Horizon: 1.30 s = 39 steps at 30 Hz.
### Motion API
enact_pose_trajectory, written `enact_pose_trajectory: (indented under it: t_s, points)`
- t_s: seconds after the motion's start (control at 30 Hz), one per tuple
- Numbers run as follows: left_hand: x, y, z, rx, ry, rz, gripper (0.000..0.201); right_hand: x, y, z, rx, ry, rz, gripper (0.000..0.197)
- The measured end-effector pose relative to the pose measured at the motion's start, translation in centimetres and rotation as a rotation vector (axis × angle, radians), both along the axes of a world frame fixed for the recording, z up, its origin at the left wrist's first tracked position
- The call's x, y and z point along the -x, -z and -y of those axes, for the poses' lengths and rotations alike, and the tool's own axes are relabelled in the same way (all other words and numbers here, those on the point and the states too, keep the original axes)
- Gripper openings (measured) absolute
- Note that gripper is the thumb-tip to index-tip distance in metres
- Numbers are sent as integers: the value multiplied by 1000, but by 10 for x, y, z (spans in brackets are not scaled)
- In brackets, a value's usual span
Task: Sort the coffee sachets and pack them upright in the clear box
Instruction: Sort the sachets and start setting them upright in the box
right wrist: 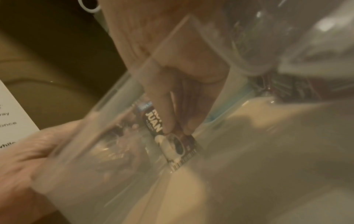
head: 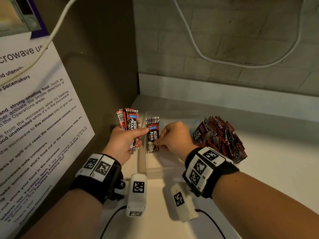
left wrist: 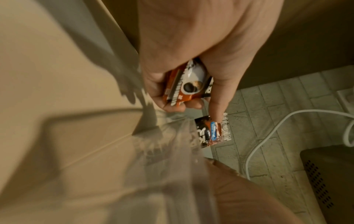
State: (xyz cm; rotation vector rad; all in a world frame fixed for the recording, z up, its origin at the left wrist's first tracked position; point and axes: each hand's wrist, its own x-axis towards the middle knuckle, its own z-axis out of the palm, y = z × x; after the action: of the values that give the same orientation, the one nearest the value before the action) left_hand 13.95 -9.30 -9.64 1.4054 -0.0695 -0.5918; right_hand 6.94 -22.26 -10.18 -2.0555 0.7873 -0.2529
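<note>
My left hand [head: 136, 131] grips a small bundle of red and black Kopi Juan sachets [head: 129, 121] upright, just left of the clear box [head: 165, 167]. Its thumb reaches right to the upper edge of a single sachet [head: 152, 135]. My right hand [head: 156, 143] pinches that sachet low down and holds it upright inside the box. In the left wrist view the bundle [left wrist: 191, 84] sits in the left hand [left wrist: 184, 98], with the single sachet [left wrist: 210, 133] beyond. In the right wrist view the right hand [right wrist: 176, 128] pinches the sachet [right wrist: 178, 147] behind the box wall [right wrist: 114, 136].
A loose pile of sachets [head: 219, 138] lies at the right of the box on the white counter [head: 267, 169]. A dark appliance with a printed notice [head: 34, 118] stands close on the left. A white cable [head: 198, 49] hangs on the tiled wall behind.
</note>
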Motion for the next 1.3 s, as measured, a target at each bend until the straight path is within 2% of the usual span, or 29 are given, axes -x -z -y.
enact_pose_trajectory:
  t_s: [0.1,0.2,0.3,0.37,0.43,0.57,0.63,0.73,0.87,1.07,1.3]
  points:
    - [-3,-1,-3,6,-4,-10,26,3,-4,0,0,-13,-11,31]
    - [-4,-8,-5,39,-56,-68,17,9,-13,2,-27,13,0,31]
    - [-5,-20,-8,176,-96,-112,16,17,-32,7,-40,84,178,33]
    - [-3,-27,-9,232,-64,-105,14,24,-51,6,-137,82,321,33]
    - [3,-34,-8,266,4,-87,11,28,-67,3,-268,12,367,27]
    - [18,-44,3,329,107,-2,25,29,-80,-12,-367,-157,304,15]
    - [22,-46,8,323,106,47,18,28,-77,-15,-395,-175,308,16]
    - [19,-43,8,295,24,63,6,30,-72,-8,-419,-125,317,26]
    - [3,-30,-4,192,-97,35,14,35,-58,9,-323,-11,203,25]
    - [4,-13,-9,75,-50,-38,14,27,-28,7,-295,7,26,30]
    - [7,-3,-6,18,-22,-43,15,13,-12,-3,-183,-16,-9,30]
